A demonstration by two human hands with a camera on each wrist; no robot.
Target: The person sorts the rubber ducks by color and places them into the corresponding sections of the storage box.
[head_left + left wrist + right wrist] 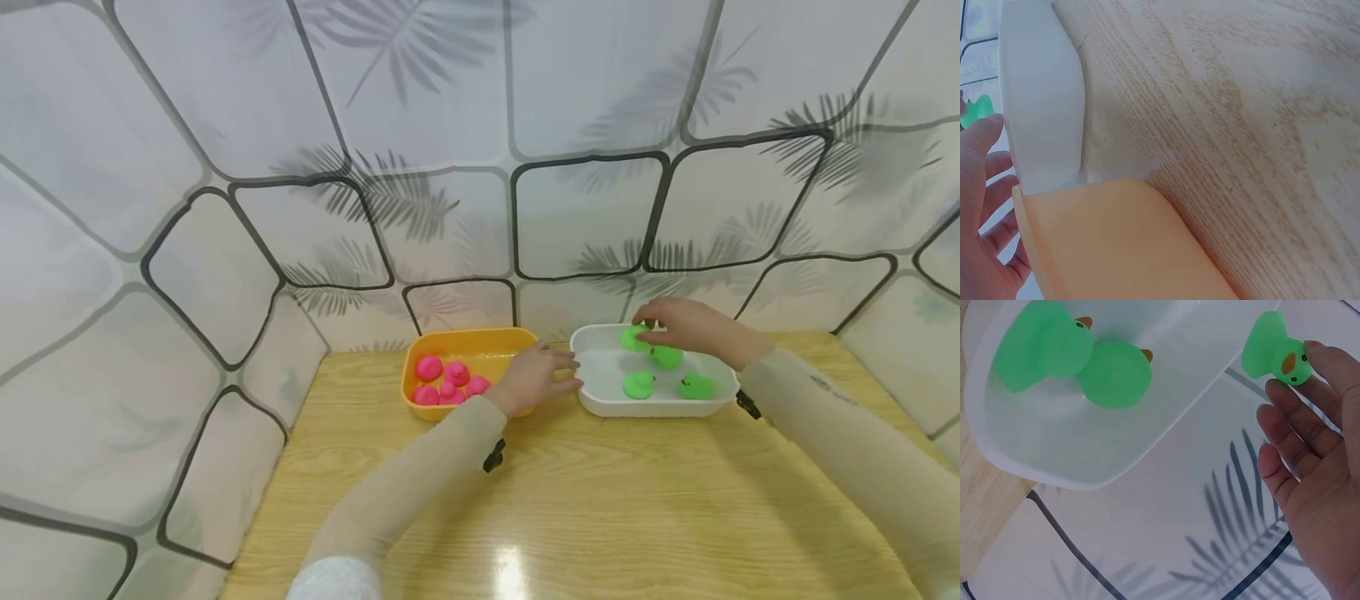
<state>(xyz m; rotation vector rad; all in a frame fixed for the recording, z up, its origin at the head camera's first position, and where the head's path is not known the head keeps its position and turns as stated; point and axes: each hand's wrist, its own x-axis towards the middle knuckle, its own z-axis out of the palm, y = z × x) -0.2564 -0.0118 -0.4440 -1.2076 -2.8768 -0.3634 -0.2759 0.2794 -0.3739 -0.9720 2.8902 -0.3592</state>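
Observation:
My right hand point(693, 327) pinches a green rubber duck point(1279, 353) by its head, between thumb and fingertips. In the head view this duck is over the back of the white tub point(600, 410), partly hidden by the fingers. Three other green ducks lie inside the tub, one a green duck point(639, 384) at the front. My left hand point(534, 379), its fingers relaxed and spread, is over the gap between the orange tub point(420, 342) and the white one. In the left wrist view the thumb point(988, 131) is right at the white rim.
Several pink rubber ducks point(456, 373) sit in the left part of the orange tub. Both tubs stand side by side on a wooden table point(600, 500), near its back edge. A patterned wall covering point(450, 225) rises behind and at both sides.

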